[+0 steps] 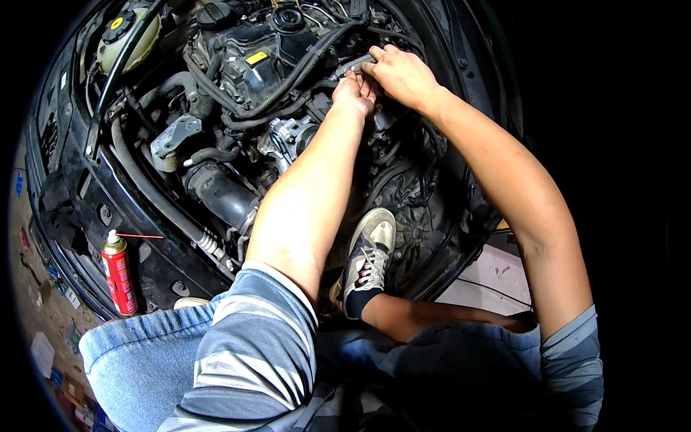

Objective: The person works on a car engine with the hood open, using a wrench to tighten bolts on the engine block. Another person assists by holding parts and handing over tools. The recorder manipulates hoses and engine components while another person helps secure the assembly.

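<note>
Grey elongated engine part (350, 67) lies at the far middle of the engine bay (461, 72), right of the black engine cover (241, 81), with a corrugated black hose (306, 68) passing on its left. Its long axis appears to slant from near left to far right, toward the right hand (399, 72). That hand reaches over from the right, palm down, fingers bent, its fingertips overlapping the part's right end. The left hand (355, 92) sits just on the near side, its fingers curled close together beside the right fingertips. Both hands are close to the part, the right perhaps nearer; whether either is clamped on it, or on something small hidden between the fingers, I cannot tell.

At near left, a red spray can (120, 281) with a thin red straw (140, 236) stands by the black front panel (126, 216); its contents are hidden. At far left, a pale reservoir (142, 49) wears its black cap (117, 24); its fill level cannot be made out.
</note>
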Demonstrator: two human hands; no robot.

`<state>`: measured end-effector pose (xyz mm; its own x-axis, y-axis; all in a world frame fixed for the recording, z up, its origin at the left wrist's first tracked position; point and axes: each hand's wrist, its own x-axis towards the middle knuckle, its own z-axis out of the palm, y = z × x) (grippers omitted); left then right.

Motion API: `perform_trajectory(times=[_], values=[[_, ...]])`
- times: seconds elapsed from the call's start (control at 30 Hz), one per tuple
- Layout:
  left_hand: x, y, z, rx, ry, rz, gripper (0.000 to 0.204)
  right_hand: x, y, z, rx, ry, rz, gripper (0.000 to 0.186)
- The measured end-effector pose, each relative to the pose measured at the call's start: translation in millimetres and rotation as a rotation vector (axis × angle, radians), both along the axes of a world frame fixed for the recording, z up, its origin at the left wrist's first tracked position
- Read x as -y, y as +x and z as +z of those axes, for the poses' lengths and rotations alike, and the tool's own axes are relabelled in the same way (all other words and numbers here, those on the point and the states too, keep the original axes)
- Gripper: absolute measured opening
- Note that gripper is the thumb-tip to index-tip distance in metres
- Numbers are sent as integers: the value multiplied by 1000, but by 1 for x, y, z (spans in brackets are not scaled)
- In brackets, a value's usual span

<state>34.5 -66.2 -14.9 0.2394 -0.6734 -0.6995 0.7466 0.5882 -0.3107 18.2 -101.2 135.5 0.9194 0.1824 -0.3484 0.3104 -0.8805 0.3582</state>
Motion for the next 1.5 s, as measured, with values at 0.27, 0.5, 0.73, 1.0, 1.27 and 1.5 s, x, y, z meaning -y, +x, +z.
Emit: perform_trajectory(times=[0.27, 0.5, 0.73, 1.0, 1.27, 1.5], values=[[0, 4, -1, 13, 0, -20, 25, -9, 15, 6, 9, 7, -41, 12], [-7, -1, 21, 68, -172, 84, 35, -4, 23, 1, 69, 29, -203, 35], [-2, 1, 12, 54, -316, 148, 25, 0, 49, 2, -41, 160, -650, 40], [3, 10, 37, -153, -178, 9, 27, 20, 17, 11, 11, 303, -254, 29], [9, 3, 22, 38, -179, 40, 27, 31, 21, 3, 66, 448, -880, 47], [9, 14, 24, -42, -375, 105, 26, 22, 19, 7, 170, 298, -951, 65]])
